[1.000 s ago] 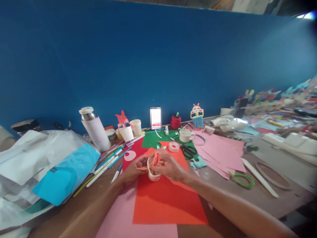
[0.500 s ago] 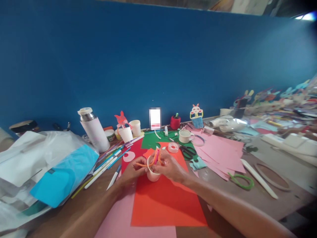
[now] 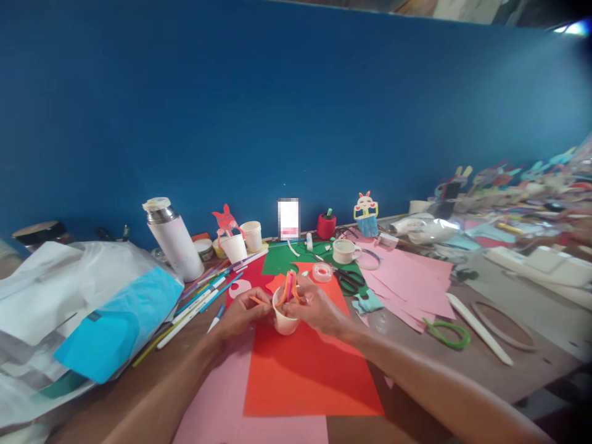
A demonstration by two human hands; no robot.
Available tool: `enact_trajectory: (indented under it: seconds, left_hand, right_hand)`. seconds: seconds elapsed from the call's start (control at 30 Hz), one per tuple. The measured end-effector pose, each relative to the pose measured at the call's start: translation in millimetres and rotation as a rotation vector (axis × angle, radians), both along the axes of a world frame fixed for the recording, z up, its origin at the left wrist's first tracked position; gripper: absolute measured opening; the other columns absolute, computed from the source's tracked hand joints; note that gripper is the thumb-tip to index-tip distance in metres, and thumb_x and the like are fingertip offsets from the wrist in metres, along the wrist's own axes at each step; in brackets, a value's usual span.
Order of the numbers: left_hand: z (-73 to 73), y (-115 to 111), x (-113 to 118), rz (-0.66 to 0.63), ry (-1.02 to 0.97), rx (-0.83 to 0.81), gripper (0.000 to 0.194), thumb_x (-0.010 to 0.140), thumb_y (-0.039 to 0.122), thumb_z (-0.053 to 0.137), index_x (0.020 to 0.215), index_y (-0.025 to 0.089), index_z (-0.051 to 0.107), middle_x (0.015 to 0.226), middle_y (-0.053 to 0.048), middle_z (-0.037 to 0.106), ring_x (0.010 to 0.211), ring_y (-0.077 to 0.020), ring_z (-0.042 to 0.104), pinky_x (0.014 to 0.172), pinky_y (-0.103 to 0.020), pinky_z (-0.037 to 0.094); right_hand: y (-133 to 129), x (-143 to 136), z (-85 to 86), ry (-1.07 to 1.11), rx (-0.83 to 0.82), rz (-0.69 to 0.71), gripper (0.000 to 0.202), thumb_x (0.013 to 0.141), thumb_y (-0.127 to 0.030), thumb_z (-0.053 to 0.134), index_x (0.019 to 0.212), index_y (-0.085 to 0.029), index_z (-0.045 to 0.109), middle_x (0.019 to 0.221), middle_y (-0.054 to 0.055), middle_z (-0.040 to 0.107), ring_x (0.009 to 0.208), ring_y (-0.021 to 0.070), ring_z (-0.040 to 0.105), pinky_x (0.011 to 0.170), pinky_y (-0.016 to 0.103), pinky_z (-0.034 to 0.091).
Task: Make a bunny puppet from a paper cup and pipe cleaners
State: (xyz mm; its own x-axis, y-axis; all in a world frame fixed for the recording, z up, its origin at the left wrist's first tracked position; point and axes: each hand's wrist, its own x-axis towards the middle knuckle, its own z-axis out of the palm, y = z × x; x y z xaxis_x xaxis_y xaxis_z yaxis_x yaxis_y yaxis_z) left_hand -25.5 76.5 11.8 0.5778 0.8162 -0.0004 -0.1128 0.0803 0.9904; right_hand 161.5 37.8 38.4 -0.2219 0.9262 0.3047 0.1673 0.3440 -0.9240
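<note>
A white paper cup (image 3: 286, 325) stands slightly tilted over the orange-red sheet (image 3: 314, 376), between my two hands. Bent orange and pink strips (image 3: 290, 287) rise out of its mouth. My left hand (image 3: 243, 316) is closed at the cup's left side, pinching an orange strip (image 3: 257, 300) that sticks out toward the left. On the other side, my right hand (image 3: 319, 308) is closed on the cup's right rim, its fingers reaching over the edge beside the strips. Some fingertips are hidden behind the cup and strips.
Clear tape (image 3: 322, 272), scissors (image 3: 350, 282) and a mug (image 3: 346, 251) lie beyond the cup. Pink sheets (image 3: 411, 277) spread rightward. Markers (image 3: 194, 316), a flask (image 3: 174, 243) and a plastic bag (image 3: 111, 271) occupy the left. A blue panel (image 3: 277, 123) closes off the back.
The orange strip reaching left from the cup now shows less beside my left hand, which has shifted slightly. My right hand stays at the cup's rim.
</note>
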Motion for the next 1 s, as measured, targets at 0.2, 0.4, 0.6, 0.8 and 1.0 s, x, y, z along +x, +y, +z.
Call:
enact_trajectory:
  seconds: [0.2, 0.4, 0.6, 0.8, 1.0]
  left_hand:
    - [10.8, 1, 1, 0.039, 0.103, 0.025, 0.019, 0.064, 0.029, 0.066, 0.067, 0.014, 0.055, 0.067, 0.0, 0.06, 0.062, -0.0115, 0.054, 0.058, -0.022, 0.039]
    - [1.5, 5, 3, 0.091, 0.068, -0.072, 0.018, 0.063, 0.027, 0.066, 0.064, 0.015, 0.052, 0.061, 0.002, 0.058, 0.054, -0.0098, 0.053, 0.052, -0.02, 0.038]
    - [-3.4, 8, 1, 0.251, -0.004, -0.044, 0.018, 0.061, 0.028, 0.068, 0.064, 0.016, 0.055, 0.068, 0.0, 0.061, 0.06, -0.0113, 0.056, 0.055, -0.021, 0.042]
    - [-9.7, 10, 2, 0.335, -0.022, 0.049, 0.017, 0.062, 0.027, 0.069, 0.064, 0.015, 0.057, 0.079, -0.002, 0.062, 0.069, -0.0141, 0.058, 0.063, -0.025, 0.046]
    - [-5.0, 1, 12, 0.256, -0.145, -0.018, 0.032, 0.06, 0.032, 0.07, 0.085, 0.016, 0.058, 0.097, -0.008, 0.062, 0.081, -0.02, 0.061, 0.071, -0.031, 0.046]
  right_hand:
    - [0, -2, -2.0, -0.091, 0.053, 0.008, 0.015, 0.072, -0.029, 0.06, 0.082, -0.021, 0.066, 0.092, 0.004, 0.056, 0.09, 0.0186, 0.049, 0.073, 0.029, 0.042]
    - [4, 11, -9.9, -0.039, 0.073, -0.074, 0.031, 0.081, -0.035, 0.049, 0.11, -0.023, 0.053, 0.112, 0.005, 0.052, 0.1, 0.0183, 0.049, 0.083, 0.031, 0.04]
    - [11, 33, -5.3, -0.114, 0.109, -0.052, 0.031, 0.087, -0.039, 0.038, 0.099, -0.018, 0.057, 0.096, 0.006, 0.059, 0.09, 0.0171, 0.054, 0.078, 0.029, 0.042]
    - [16, 32, -12.8, -0.324, 0.285, -0.099, 0.031, 0.072, -0.039, 0.061, 0.095, -0.019, 0.059, 0.091, 0.005, 0.058, 0.079, 0.016, 0.055, 0.07, 0.028, 0.044]
    - [16, 26, -18.7, -0.322, 0.357, -0.135, 0.027, 0.071, -0.039, 0.061, 0.089, -0.019, 0.059, 0.099, 0.007, 0.054, 0.087, 0.0178, 0.054, 0.074, 0.029, 0.045]
